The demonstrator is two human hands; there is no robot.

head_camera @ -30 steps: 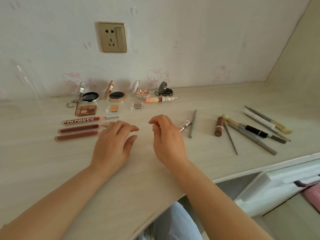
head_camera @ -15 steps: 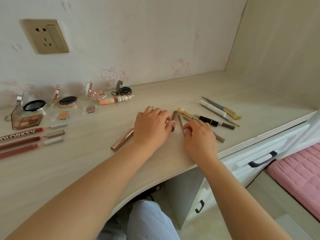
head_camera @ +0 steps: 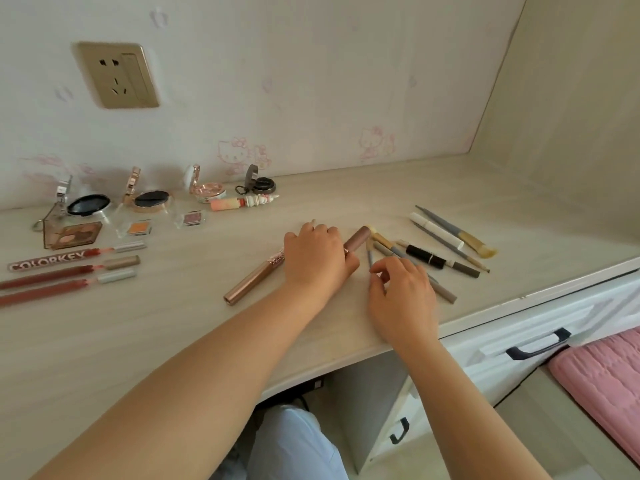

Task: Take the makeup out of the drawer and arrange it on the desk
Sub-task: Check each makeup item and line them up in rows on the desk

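Observation:
My left hand (head_camera: 317, 258) lies palm down on the desk (head_camera: 166, 344), covering the upper end of a rose-gold tube (head_camera: 251, 282). Its thumb and forefinger close on the near end of a brown tube (head_camera: 358, 237). Just right of it, my right hand (head_camera: 403, 296) pinches a thin grey pencil (head_camera: 370, 254) between thumb and forefinger. A loose heap of brushes and pencils (head_camera: 446, 239) lies beyond my right hand. At the left, three lip glosses (head_camera: 69, 268) lie in a row, with open compacts (head_camera: 150, 200) and small eyeshadow pans (head_camera: 136, 228) behind them.
A white drawer front with a dark handle (head_camera: 536, 344) sits under the desk's right end. A pink cushion (head_camera: 606, 375) is at the lower right. A wall socket (head_camera: 116, 74) is above the compacts. A side panel closes off the desk's right end.
My view swung right and both hands moved from the desk's middle to the brush heap. The rose-gold tube now lies under my left hand, and my right fingers have closed on the grey pencil.

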